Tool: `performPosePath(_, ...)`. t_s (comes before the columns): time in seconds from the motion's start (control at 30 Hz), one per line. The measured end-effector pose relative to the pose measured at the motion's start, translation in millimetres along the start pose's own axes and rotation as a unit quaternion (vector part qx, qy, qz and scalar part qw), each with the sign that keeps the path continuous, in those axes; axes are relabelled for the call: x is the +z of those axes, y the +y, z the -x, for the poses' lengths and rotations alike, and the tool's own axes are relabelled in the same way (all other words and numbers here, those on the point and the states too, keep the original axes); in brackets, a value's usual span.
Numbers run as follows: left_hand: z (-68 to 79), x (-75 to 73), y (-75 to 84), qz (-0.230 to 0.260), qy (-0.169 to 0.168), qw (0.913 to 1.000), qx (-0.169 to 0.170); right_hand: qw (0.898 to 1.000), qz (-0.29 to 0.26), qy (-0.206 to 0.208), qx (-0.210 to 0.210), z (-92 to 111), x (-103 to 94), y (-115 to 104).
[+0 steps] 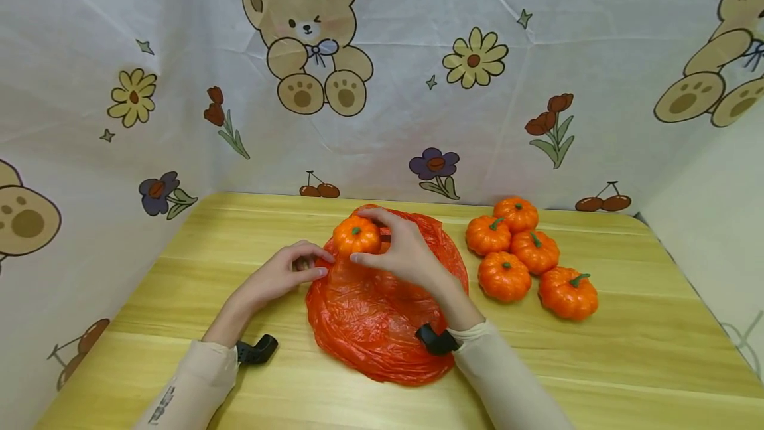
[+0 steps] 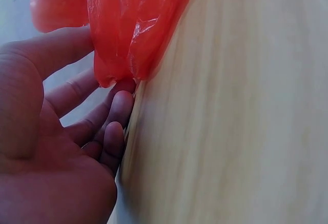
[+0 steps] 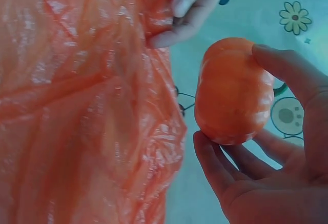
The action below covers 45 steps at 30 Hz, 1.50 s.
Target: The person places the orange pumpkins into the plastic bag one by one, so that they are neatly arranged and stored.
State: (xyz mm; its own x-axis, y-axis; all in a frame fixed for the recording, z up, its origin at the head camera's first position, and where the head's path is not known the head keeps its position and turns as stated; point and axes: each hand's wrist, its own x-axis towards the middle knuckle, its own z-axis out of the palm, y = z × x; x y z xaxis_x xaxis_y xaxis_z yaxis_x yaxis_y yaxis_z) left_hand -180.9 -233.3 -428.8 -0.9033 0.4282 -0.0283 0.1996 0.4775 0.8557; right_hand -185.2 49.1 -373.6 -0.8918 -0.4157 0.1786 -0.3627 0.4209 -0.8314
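A small orange pumpkin (image 1: 356, 235) with a green stem is held by my right hand (image 1: 406, 251), thumb on one side and fingers on the other. It overlaps the far left part of a red plastic bag (image 1: 388, 310) in the head view. In the right wrist view the pumpkin (image 3: 233, 93) shows beside the bag's crinkled edge. My left hand (image 1: 285, 273) grips the bag's left edge between thumb and fingers. From the left wrist, the bag's rolled rim (image 2: 123, 55) hangs at the fingers, and the little finger lies close to the tabletop.
To the right of the bag, several more orange pumpkins (image 1: 535, 252) sit grouped on the wooden table (image 1: 644, 337). A patterned cloth (image 1: 388, 131) with bears and flowers hangs behind the table and along its left side. Black wrist devices (image 1: 256, 350) are on both forearms.
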Motion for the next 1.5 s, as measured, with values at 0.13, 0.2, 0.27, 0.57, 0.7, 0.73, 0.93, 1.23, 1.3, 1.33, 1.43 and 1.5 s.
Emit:
performPosePath(0.13,-0.2,-0.8,-1.1,-0.004,0.002,1.0,0.0,1.0,0.012,-0.027,0.004,-1,6.4,5)
performPosePath(0.2,-0.6,-0.8,-2.0,-0.007,0.003,1.0,0.0,0.999,0.023,-0.041,0.006,0,9.7,8)
performPosePath(0.27,-1.3,-0.7,-2.9,-0.013,0.003,0.9999,0.001,0.998,0.033,-0.055,0.006,0,12.9,10)
performPosePath(0.57,-3.0,-0.5,-5.1,-0.021,0.004,0.9998,0.004,0.995,0.046,-0.093,-0.006,2,23.2,20)
performPosePath(0.7,-2.5,-0.8,-5.4,-0.024,0.003,0.9997,0.01,0.994,0.06,-0.096,-0.006,2,26.6,23)
performPosePath(0.73,-2.3,-0.9,-5.7,-0.024,0.003,0.9997,0.01,0.993,0.063,-0.096,-0.006,2,27.3,24)
performPosePath(0.93,-2.4,-1.0,-6.4,-0.025,0.005,0.9996,0.012,0.993,0.068,-0.099,-0.011,3,28.3,24)
performPosePath(1.23,-2.7,1.3,-8.6,-0.019,0.005,0.9997,0.011,0.994,0.057,-0.088,0.001,9,18.0,17)
performPosePath(1.3,-3.2,1.8,-9.0,-0.019,0.005,0.9998,0.011,0.996,0.054,-0.076,0.007,11,12.2,15)
performPosePath(1.33,-3.5,1.9,-8.9,-0.019,0.006,0.9997,0.011,0.996,0.05,-0.069,0.006,12,9.0,14)
performPosePath(1.43,-3.4,1.7,-8.3,-0.02,0.009,0.9997,0.009,0.998,0.044,-0.042,0.005,17,-2.1,10)
performPosePath(1.5,-2.8,1.1,-7.9,-0.021,0.01,0.9997,0.007,0.999,0.04,-0.024,0.0,21,-9.9,9)
